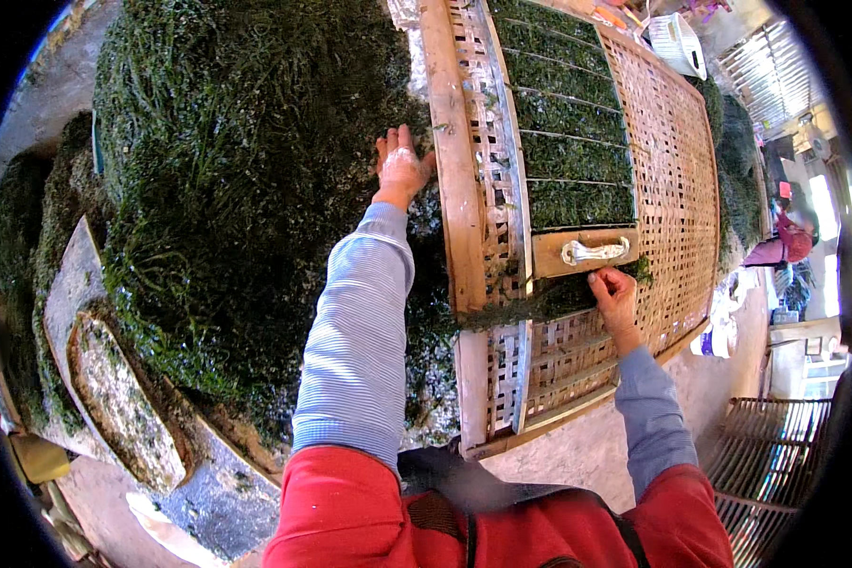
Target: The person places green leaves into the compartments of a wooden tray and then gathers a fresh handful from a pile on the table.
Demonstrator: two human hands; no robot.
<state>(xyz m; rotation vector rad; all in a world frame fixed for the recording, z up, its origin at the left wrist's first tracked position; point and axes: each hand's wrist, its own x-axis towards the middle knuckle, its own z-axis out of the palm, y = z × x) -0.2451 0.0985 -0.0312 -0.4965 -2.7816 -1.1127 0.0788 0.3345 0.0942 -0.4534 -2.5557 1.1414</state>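
Observation:
A large heap of dark green seaweed (246, 170) fills the left side. My left hand (402, 168) lies on its right edge, palm down with the fingers spread, beside a wooden rail. Specks of pale matter cling to its back. My right hand (615, 301) is closed, thumb and fingertips together, at a loose strip of seaweed (540, 301) that crosses the woven bamboo mat (672, 142). Just above the right hand is a wooden board with a white handle (594, 251). Beyond that board, chopped seaweed (573, 156) lies in a flat layer divided by thin crosswise lines.
A wooden rail (454, 170) runs between the heap and the mat. At lower left stands a board-sided trough (123, 402) with seaweed scraps. A white plastic basket (677, 44) sits at the far right. Another person (781, 241) in pink is farther off, near slatted racks (762, 464).

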